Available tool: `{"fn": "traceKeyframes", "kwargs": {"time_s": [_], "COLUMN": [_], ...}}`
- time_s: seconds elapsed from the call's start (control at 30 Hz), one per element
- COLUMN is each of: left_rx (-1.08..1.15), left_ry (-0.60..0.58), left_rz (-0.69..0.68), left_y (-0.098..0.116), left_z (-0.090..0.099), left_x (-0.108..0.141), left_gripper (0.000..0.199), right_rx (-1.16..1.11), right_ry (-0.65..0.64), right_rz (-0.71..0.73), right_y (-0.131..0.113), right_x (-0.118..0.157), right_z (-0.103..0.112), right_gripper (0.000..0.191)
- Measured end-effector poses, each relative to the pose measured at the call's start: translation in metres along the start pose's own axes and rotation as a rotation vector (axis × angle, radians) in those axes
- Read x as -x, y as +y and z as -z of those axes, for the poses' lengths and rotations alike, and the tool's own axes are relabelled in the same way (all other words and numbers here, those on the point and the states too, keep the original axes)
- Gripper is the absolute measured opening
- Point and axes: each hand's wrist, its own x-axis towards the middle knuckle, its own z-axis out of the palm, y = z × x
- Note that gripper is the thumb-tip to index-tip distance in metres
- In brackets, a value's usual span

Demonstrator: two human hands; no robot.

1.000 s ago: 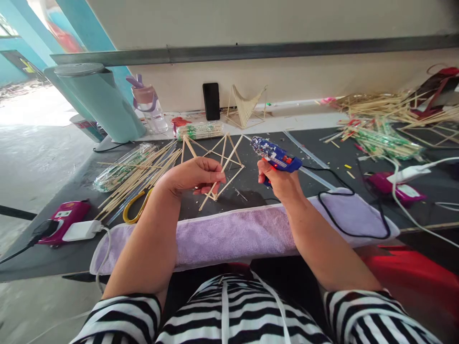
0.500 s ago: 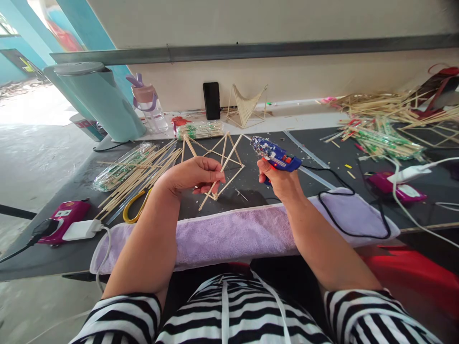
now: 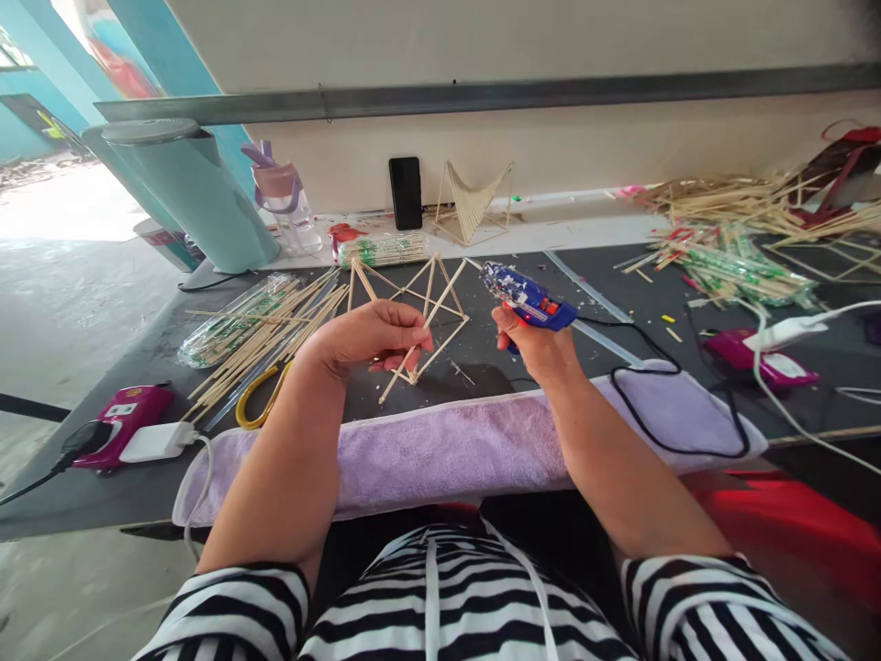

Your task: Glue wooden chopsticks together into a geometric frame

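Observation:
Between its thumb and fingers, my left hand [image 3: 385, 338] pinches a thin wooden stick [image 3: 447, 291] that slants up to the right. The nozzle of a blue hot glue gun [image 3: 527, 296], its front crusted with pale flecks, is at the stick's upper end. My right hand [image 3: 529, 341] is wrapped round the glue gun's handle; whether the trigger is pressed I cannot tell. Just behind and beneath my left hand stands a frame of joined wooden sticks [image 3: 449, 346], partly hidden by the fingers.
Loose sticks [image 3: 275, 335] and yellow-handled scissors [image 3: 248, 408] lie left. A purple towel [image 3: 454, 450] runs along the front edge, with the gun's black cord [image 3: 630, 404] over it. Glue sticks [image 3: 592, 289] lie right. A phone [image 3: 406, 193] and a finished stick model [image 3: 473, 202] stand behind.
Almost nothing differs. The lower end of the pinched stick has shifted very slightly left; both hands and the glue gun hold nearly the same place.

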Motion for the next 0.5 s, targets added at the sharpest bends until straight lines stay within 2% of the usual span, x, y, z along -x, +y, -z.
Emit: {"fn": "traceKeyframes", "kwargs": {"time_s": [0.17, 0.3, 0.4, 0.5], "left_rx": [0.061, 0.120, 0.120, 0.111], "left_ry": [0.028, 0.021, 0.043, 0.109], "left_rz": [-0.052, -0.084, -0.106, -0.138], "left_y": [0.002, 0.001, 0.002, 0.003], "left_z": [0.001, 0.004, 0.002, 0.000], "left_x": [0.005, 0.006, 0.004, 0.002], "left_gripper": [0.029, 0.034, 0.035, 0.033], "right_rx": [-0.005, -0.076, -0.304, -0.533], "right_ry": [-0.007, 0.060, 0.129, 0.087], "right_rz": [-0.003, -0.063, -0.147, -0.302], "right_y": [0.000, 0.003, 0.009, 0.016], "right_x": [0.000, -0.004, -0.013, -0.024], "right_z": [-0.001, -0.003, -0.002, 0.003], "right_gripper": [0.047, 0.044, 0.041, 0.038]}}
